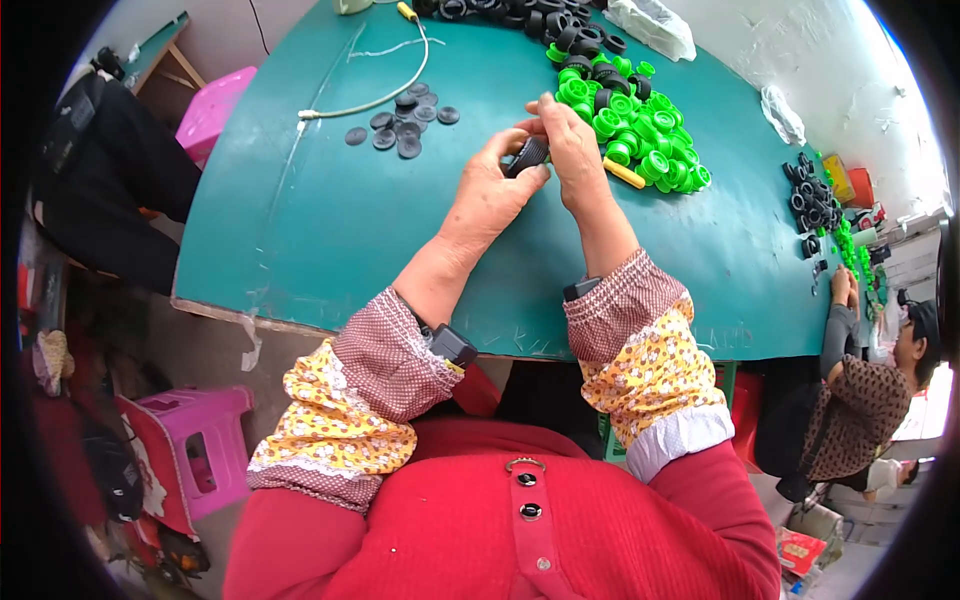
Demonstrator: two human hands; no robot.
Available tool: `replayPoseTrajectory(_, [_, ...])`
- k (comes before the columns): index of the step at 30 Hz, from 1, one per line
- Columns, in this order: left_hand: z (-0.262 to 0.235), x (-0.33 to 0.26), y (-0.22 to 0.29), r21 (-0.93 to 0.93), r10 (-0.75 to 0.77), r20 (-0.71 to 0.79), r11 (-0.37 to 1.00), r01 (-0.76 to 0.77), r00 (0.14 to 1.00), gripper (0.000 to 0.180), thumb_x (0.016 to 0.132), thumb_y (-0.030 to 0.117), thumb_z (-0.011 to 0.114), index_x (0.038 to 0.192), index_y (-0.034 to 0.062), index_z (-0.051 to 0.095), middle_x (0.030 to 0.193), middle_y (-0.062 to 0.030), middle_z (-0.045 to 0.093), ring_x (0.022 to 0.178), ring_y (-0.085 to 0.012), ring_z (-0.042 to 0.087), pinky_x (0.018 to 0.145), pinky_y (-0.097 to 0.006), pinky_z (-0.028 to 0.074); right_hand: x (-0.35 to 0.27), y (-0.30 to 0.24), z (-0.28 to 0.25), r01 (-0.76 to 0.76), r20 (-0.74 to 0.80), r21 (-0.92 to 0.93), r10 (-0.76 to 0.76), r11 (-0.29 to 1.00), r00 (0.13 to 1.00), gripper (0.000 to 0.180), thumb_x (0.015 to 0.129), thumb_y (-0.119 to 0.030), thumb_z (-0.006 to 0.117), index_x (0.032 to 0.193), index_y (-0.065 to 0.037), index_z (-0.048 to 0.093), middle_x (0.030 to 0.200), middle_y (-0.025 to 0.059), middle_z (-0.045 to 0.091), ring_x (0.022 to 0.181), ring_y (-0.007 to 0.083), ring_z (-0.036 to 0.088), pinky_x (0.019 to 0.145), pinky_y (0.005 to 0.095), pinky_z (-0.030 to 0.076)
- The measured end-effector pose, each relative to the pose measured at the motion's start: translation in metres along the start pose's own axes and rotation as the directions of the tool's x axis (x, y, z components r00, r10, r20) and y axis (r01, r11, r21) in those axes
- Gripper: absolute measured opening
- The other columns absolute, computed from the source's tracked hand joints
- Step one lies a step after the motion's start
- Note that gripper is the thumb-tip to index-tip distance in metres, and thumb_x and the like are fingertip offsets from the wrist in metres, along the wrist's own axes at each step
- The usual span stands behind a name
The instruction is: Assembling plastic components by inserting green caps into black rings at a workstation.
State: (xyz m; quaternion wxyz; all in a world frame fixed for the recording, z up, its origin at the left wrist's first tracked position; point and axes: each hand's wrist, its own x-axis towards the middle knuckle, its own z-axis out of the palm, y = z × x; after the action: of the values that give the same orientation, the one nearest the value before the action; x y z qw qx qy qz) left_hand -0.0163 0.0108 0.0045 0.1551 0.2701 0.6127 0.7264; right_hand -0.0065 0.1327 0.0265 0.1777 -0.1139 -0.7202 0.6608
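My left hand (497, 185) is closed round a small black toy tyre (528, 157), thumb along its near side and fingers behind it. Right beside it, my right hand (572, 150) has its fingers bent in against the tyre and the left fingertips. Whatever lies inside the right fingers is hidden. To the right of my hands lies a heap of bright green plastic wheel hubs (640, 130), with a yellow handle (624, 173) at its near edge. Several flat black discs (408, 130) are scattered to the left of my hands.
Black tyres (520, 14) are piled at the table's far side near a clear plastic bag (650, 28). A pale cord (370, 106) curves across the green table (330, 230). At the right, another person (860, 410) works by more tyres (815, 195). A pink stool (195, 440) stands lower left.
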Motion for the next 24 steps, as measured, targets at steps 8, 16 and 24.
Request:
replayPoseTrajectory(8, [-0.003, 0.003, -0.010, 0.837, 0.583, 0.065, 0.410, -0.363, 0.810, 0.065, 0.067, 0.017, 0.073, 0.120, 0.0031, 0.039, 0.097, -0.0096, 0.054, 0.085, -0.0213, 0.055, 0.072, -0.030, 0.045, -0.036, 0.021, -0.014, -0.142, 0.188, 0.170, 0.109, 0.975, 0.976, 0.042, 0.080, -0.033, 0.059, 0.106, -0.001, 0.053, 0.079, 0.0032, 0.058, 0.062, 0.0079, 0.053, 0.051, 0.0217, 0.042])
replayPoseTrajectory(16, [-0.003, 0.000, 0.005, 0.043, -0.178, 0.115, 0.984, 0.174, 0.977, 0.027, 0.075, 0.025, 0.068, 0.087, 0.0031, 0.057, 0.070, -0.0034, 0.059, 0.056, -0.0072, 0.053, 0.051, -0.018, 0.041, -0.037, 0.014, -0.040, -0.093, 0.304, 0.194, 0.030, 0.977, 0.952, 0.035, 0.080, -0.021, 0.058, 0.111, -0.005, 0.053, 0.078, 0.0011, 0.058, 0.067, 0.0077, 0.053, 0.057, 0.0217, 0.044])
replayPoseTrajectory(24, [-0.001, -0.002, 0.005, -0.057, -0.194, 0.109, 0.978, 0.200, 0.975, 0.022, 0.075, 0.019, 0.066, 0.088, 0.0028, 0.058, 0.070, -0.0051, 0.061, 0.058, -0.0098, 0.057, 0.052, -0.018, 0.043, -0.036, 0.016, -0.035, 0.047, 0.365, 0.176, -0.109, 0.983, 0.925, 0.029, 0.086, -0.024, 0.052, 0.107, -0.005, 0.056, 0.089, 0.0012, 0.057, 0.080, 0.0089, 0.051, 0.071, 0.0241, 0.044])
